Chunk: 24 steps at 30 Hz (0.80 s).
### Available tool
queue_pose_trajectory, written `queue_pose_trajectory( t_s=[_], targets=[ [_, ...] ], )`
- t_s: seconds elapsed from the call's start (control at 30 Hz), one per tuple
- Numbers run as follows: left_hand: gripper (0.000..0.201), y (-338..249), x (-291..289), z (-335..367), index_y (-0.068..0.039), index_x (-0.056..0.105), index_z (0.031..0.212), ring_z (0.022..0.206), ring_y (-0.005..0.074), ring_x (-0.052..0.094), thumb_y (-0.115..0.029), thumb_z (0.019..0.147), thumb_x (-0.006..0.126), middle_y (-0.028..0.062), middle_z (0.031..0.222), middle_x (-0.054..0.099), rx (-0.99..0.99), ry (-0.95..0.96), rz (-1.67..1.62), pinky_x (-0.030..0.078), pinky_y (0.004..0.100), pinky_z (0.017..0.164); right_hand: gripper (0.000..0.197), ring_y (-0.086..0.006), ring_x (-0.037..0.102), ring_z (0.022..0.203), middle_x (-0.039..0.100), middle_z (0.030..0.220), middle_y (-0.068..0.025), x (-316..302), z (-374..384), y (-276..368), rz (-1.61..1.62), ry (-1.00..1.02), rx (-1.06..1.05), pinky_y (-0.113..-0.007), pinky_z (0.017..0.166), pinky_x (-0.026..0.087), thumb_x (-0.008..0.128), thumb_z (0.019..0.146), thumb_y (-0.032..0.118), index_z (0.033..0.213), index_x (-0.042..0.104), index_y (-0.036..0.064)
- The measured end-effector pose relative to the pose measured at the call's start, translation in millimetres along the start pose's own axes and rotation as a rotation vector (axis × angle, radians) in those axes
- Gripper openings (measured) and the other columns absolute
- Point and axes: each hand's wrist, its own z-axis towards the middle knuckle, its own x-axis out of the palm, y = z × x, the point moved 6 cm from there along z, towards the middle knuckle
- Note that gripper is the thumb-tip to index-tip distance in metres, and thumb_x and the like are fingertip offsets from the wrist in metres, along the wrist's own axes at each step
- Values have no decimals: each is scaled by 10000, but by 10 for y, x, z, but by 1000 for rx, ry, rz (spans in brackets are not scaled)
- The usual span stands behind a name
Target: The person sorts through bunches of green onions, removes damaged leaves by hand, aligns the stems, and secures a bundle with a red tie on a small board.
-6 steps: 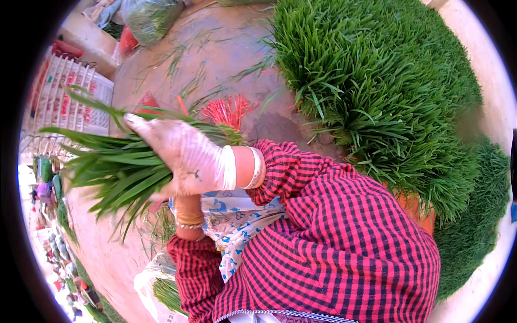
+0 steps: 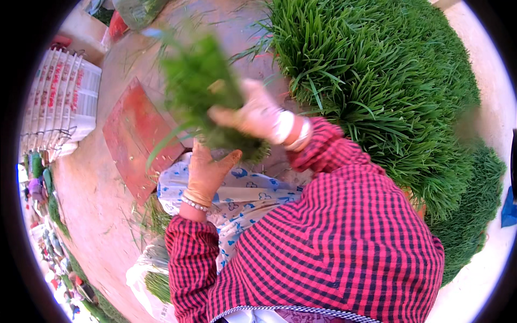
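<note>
A great heap of green leaves rises at my right; a blue-patterned white cloth covers my lap; a reddish board lies on the floor at my left; the leaf bundle, blurred, is in front of me above the floor, its long axis slanting from upper left, away from me, to a ragged end at lower right; my right hand clasps its side; my left hand, thumb spread from the fingers, is just below, contact unclear.
</note>
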Motion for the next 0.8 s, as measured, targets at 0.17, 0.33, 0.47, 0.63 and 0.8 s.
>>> queue_pose_trajectory(
  t_s=[0.17,0.33,0.47,0.63,0.8],
  targets=[
    [603,92,-550,-98,-18,477,1395,1280,214,492,-133,858,726,130,1402,510,-128,-166,-622,406,339,1054,372,-178,579,1023,645,1131,-78,-1094,-330,15,-338,-247,-58,-317,934,447,650,867,142,1201,590,-9],
    [439,738,-1297,-589,-6,474,1380,1267,224,519,-177,983,550,136,1353,559,-250,-431,-775,400,330,1068,368,-142,645,888,708,1058,-42,-2380,-629,-559,-209,-636,-173,-301,851,499,784,809,73,1137,636,-5],
    [441,1624,-1578,-1603,-12,457,1387,1285,244,502,-215,1001,520,142,1365,544,-390,-669,-826,399,366,1079,645,-206,556,1175,581,1324,-94,-2800,-982,-1255,-448,-756,274,-319,1041,403,798,790,108,1346,501,-25],
    [442,2202,-1313,-2736,-42,457,1398,1257,242,527,-229,1003,525,130,1355,560,-630,-867,-918,399,373,1061,804,-263,526,1219,549,1357,-158,-2830,-1197,-1170,-358,-884,425,-355,1075,370,829,757,284,1380,449,-54],
    [489,2651,-962,-3395,-74,437,1423,1289,234,497,-299,998,528,118,1406,523,-656,-917,-1033,358,378,1074,774,-268,530,1178,569,1305,-176,-3467,-1179,-861,-527,-1066,358,-359,1037,384,829,760,333,1327,478,-61]
  ],
)
